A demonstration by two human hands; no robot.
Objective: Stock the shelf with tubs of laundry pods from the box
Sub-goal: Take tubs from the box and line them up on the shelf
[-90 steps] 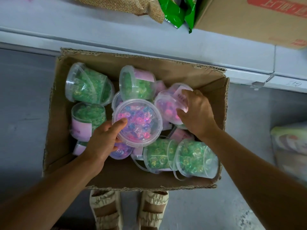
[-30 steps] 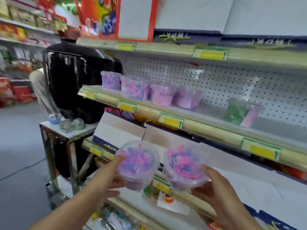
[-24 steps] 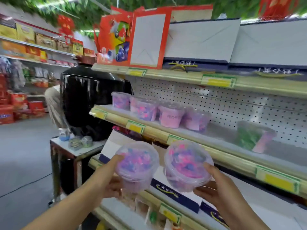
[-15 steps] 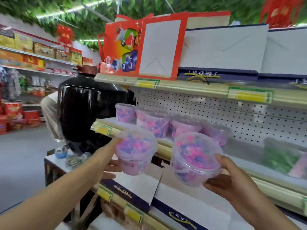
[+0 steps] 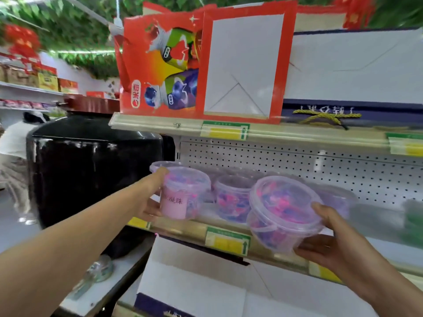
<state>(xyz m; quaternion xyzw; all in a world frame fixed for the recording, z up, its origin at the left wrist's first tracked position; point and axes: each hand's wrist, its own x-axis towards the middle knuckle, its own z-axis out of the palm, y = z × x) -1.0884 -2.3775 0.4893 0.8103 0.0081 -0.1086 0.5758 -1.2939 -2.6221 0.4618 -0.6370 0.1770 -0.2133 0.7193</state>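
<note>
My left hand [image 5: 150,203] grips a tub of pink and purple pods [image 5: 185,193], thumb hooked over the lid edge and fingers under the base, its pink label facing me; I cannot tell whether its base touches the shelf [image 5: 187,229] yet, but it sits right at the front lip, at the left end of the row. My right hand [image 5: 329,239] cradles a second tub [image 5: 282,212] from below and the side, fingers curled round its wall, tilted so the lid leans toward me, held in the air in front of the shelf edge and not yet over the board. Just beyond my left fingertips, and between my two hands, several stocked tubs [image 5: 231,200] of the same pink-purple kind already stand in a line against the pegboard back. Far off past my right hand a blurred green shape sits on the shelf, too smeared to name. So I judge the job partly done: a short row placed, two tubs in hand about to join it, and open shelf beyond my right fingers. The box is out of view, so how many remain I cannot say.
</note>
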